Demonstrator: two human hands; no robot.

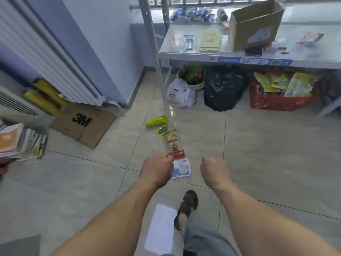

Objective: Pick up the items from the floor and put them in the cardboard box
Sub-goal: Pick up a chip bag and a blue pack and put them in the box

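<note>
Several snack packets lie in a row on the tiled floor: a yellow packet (156, 121), a small green-yellow packet (163, 131), a red-and-yellow packet (175, 145) and a white-and-blue packet (182, 168). My left hand (156, 167) hovers over them with its fingers curled loosely downward, hiding the left edge of the white-and-blue packet. It looks empty. My right hand (214, 169) hangs to the right of the packets, loosely curled and holding nothing. The open cardboard box (256, 24) stands on the metal shelf at the upper right.
The shelf (203, 57) carries small goods beside the box. Under it stand a white plastic bag (180, 93), a black bag (223, 89) and a red crate (276, 100). A flattened 3M carton (83, 124) lies at left. My sandalled foot (186, 206) stands below the hands.
</note>
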